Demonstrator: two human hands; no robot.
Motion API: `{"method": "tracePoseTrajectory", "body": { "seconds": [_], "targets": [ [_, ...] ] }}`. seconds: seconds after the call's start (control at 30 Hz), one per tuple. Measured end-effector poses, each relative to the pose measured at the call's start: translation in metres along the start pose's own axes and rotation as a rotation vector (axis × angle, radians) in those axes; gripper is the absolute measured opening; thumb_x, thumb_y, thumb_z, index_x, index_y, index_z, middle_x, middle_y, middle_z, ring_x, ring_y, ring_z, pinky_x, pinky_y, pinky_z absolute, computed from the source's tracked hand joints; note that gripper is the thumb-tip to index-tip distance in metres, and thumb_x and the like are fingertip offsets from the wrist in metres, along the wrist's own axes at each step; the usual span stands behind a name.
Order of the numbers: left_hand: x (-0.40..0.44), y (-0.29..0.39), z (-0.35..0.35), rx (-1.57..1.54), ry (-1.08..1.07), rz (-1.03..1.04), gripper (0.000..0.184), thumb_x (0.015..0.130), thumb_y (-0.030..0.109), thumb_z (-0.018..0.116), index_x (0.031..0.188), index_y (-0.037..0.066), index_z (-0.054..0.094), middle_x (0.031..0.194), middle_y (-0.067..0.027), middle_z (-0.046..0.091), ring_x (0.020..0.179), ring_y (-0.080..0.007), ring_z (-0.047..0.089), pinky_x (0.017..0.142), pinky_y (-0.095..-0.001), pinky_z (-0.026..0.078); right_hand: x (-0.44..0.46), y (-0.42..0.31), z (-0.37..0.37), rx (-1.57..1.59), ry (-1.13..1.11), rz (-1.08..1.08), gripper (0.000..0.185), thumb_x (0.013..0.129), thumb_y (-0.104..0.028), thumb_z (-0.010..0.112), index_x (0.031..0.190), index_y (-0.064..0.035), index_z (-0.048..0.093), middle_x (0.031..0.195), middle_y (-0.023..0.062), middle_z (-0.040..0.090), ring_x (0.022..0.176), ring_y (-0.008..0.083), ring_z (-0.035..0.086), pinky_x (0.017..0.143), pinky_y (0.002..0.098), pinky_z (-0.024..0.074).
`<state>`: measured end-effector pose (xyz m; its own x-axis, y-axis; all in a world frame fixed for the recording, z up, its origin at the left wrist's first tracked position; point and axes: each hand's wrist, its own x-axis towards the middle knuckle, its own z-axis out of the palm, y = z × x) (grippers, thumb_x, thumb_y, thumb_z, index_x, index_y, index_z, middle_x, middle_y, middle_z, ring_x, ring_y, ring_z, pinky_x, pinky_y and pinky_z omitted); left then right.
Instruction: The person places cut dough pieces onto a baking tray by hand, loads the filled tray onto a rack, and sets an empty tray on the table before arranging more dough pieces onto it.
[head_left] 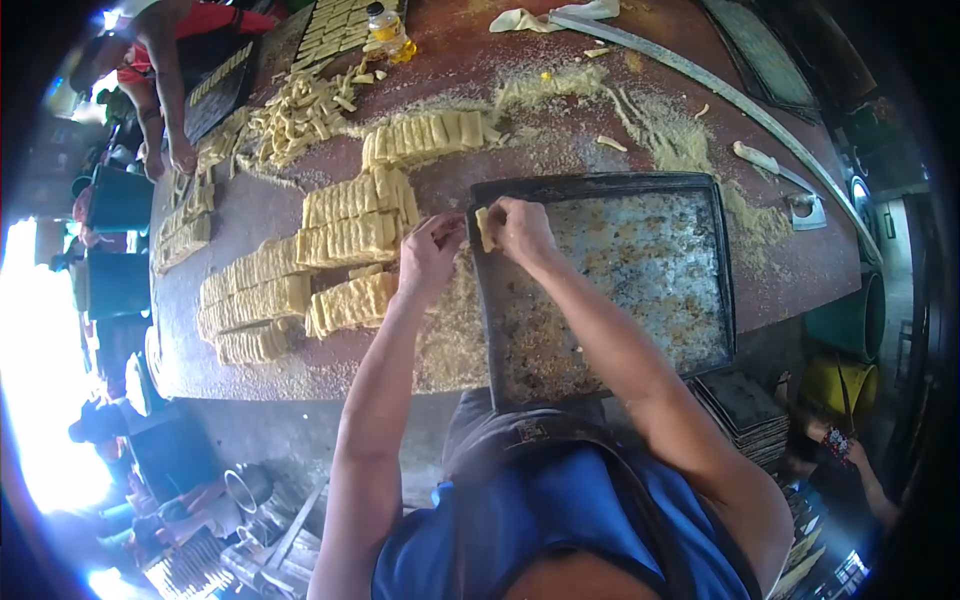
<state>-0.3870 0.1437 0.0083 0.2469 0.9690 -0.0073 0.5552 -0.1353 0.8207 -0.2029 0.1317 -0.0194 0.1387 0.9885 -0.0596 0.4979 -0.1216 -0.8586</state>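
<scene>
My right hand [524,232] holds a dough strip [485,230] at the tray's corner.
From my view, the right fingers pinch the strip just inside the left rim of the dark metal tray [640,270]; my left hand [430,258] is just outside it, fingers curled, and I can't tell if they grip anything. Rows of cut dough [350,225] stand left on the counter [430,350].

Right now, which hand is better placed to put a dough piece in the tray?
Probably the right hand: it holds a dough piece at the tray's left edge. The left hand is outside the tray, nearer the dough rows; whether it holds anything is unclear.
</scene>
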Motion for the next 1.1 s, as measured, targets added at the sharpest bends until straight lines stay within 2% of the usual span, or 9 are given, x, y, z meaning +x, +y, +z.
{"method": "tracePoseTrajectory", "body": {
  "seconds": [0.2, 0.3, 0.43, 0.57, 0.63, 0.8, 0.87, 1.0, 1.1],
  "targets": [
    [-0.047, -0.038, -0.110, 0.185, 0.034, -0.119, 0.039, 0.086, 0.019, 0.077, 0.122, 0.009, 0.068, 0.111, -0.0092, 0.072, 0.099, -0.0180, 0.068, 0.087, -0.0329, 0.053, -0.014, -0.006, 0.011, -0.009, 0.203, -0.173, 0.018, 0.090, -0.022, 0.067, 0.095, -0.0049, 0.071, 0.076, 0.0139, 0.071, 0.071, 0.0292, 0.071, 0.064, 0.0387, 0.0548],
    [-0.065, -0.066, -0.170, 0.464, 0.027, -0.105, 0.053, 0.075, 0.025, 0.085, 0.123, 0.012, 0.067, 0.123, -0.0103, 0.067, 0.115, -0.0245, 0.063, 0.095, -0.0372, 0.052, -0.041, -0.041, 0.026, 0.158, -0.112, 0.123, 0.025, 0.097, -0.022, 0.063, 0.110, -0.0001, 0.066, 0.085, 0.0096, 0.072, 0.068, 0.0135, 0.071, 0.058, 0.0245, 0.0586],
    [-0.076, -0.099, -0.204, 0.637, -0.341, -0.046, 0.087, 0.063, 0.025, 0.091, 0.141, 0.017, 0.052, 0.140, -0.0118, 0.054, 0.131, -0.0309, 0.049, 0.114, -0.0434, 0.038, -0.064, -0.072, 0.112, 0.128, -0.381, 0.337, 0.033, 0.090, -0.029, 0.070, 0.100, 0.0023, 0.067, 0.085, 0.0172, 0.071, 0.058, 0.0158, 0.064, 0.050, 0.0310, 0.0538],
    [-0.078, -0.118, -0.201, 0.611, -0.339, 0.019, 0.101, 0.060, 0.030, 0.093, 0.147, 0.021, 0.042, 0.143, -0.0092, 0.049, 0.135, -0.0316, 0.044, 0.116, -0.0464, 0.034, -0.057, -0.077, 0.167, -0.148, -0.027, 0.172, 0.036, 0.084, -0.035, 0.075, 0.094, -0.0009, 0.067, 0.081, 0.0173, 0.069, 0.052, 0.0177, 0.060, 0.049, 0.0357, 0.0530],
    [-0.079, -0.121, -0.195, 0.602, -0.346, 0.024, 0.102, 0.059, 0.034, 0.093, 0.147, 0.019, 0.042, 0.145, -0.0095, 0.047, 0.136, -0.0317, 0.042, 0.116, -0.0484, 0.033, -0.050, -0.088, 0.167, 0.124, -0.180, 0.534, 0.044, 0.080, -0.039, 0.078, 0.092, 0.0014, 0.066, 0.082, 0.0172, 0.070, 0.058, 0.0238, 0.063, 0.057, 0.0401, 0.0555],
    [-0.103, -0.118, -0.174, 0.581, -0.237, 0.055, 0.097, 0.060, 0.035, 0.092, 0.143, 0.013, 0.046, 0.137, -0.0137, 0.052, 0.130, -0.0342, 0.048, 0.110, -0.0483, 0.038, -0.058, -0.103, 0.168, -0.240, -0.059, 0.325, 0.059, 0.079, -0.043, 0.081, 0.111, 0.0028, 0.063, 0.112, 0.0237, 0.065, 0.096, 0.0279, 0.064, 0.081, 0.0389, 0.0524],
    [-0.109, -0.121, -0.170, 0.558, -0.155, 0.069, 0.093, 0.063, 0.035, 0.089, 0.142, 0.011, 0.047, 0.131, -0.0151, 0.055, 0.125, -0.0362, 0.050, 0.106, -0.0492, 0.040, -0.067, -0.129, 0.147, -0.091, -0.209, 0.409, 0.089, 0.081, -0.042, 0.078, 0.140, 0.0122, 0.040, 0.134, 0.0294, 0.053, 0.129, 0.0351, 0.050, 0.106, 0.0474, 0.0433],
    [-0.106, -0.123, -0.167, 0.528, -0.152, 0.065, 0.093, 0.062, 0.034, 0.090, 0.142, 0.011, 0.047, 0.131, -0.0162, 0.055, 0.125, -0.0368, 0.050, 0.106, -0.0497, 0.040, -0.068, -0.127, 0.141, 0.328, -0.376, 0.436, 0.064, 0.076, -0.033, 0.082, 0.125, 0.0024, 0.060, 0.119, 0.0205, 0.064, 0.105, 0.0323, 0.061, 0.091, 0.0390, 0.0492],
    [-0.114, -0.106, -0.176, 0.507, -0.172, 0.026, 0.094, 0.062, 0.035, 0.091, 0.142, 0.011, 0.047, 0.134, -0.0175, 0.054, 0.128, -0.0366, 0.049, 0.106, -0.0499, 0.041, -0.066, -0.115, 0.146, 0.103, -0.319, 0.302, 0.053, 0.078, -0.022, 0.077, 0.122, 0.0031, 0.061, 0.116, 0.0170, 0.066, 0.102, 0.0290, 0.062, 0.090, 0.0372, 0.0483]
  ]
}}
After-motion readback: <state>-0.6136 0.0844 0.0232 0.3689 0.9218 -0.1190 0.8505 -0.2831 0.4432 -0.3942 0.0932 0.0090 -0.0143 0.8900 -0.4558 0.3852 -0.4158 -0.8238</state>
